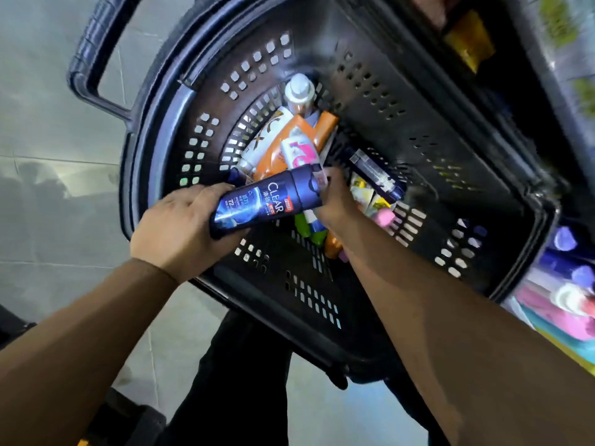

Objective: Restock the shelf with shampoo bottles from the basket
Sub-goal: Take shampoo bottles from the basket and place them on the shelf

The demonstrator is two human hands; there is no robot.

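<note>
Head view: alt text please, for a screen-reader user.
A person's left hand grips a dark blue Clear shampoo bottle over a black basket of mixed bottles, while the right hand reaches among them.

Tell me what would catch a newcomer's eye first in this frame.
The dark blue CLEAR shampoo bottle at centre, lying tilted above the black basket, gripped at its base by the left hand with the right hand at its cap end. Next, the bright jumble at the basket's bottom: an orange bottle and a white-capped bottle behind it. Blurred colourful shelf stock sits at the right edge.
</note>
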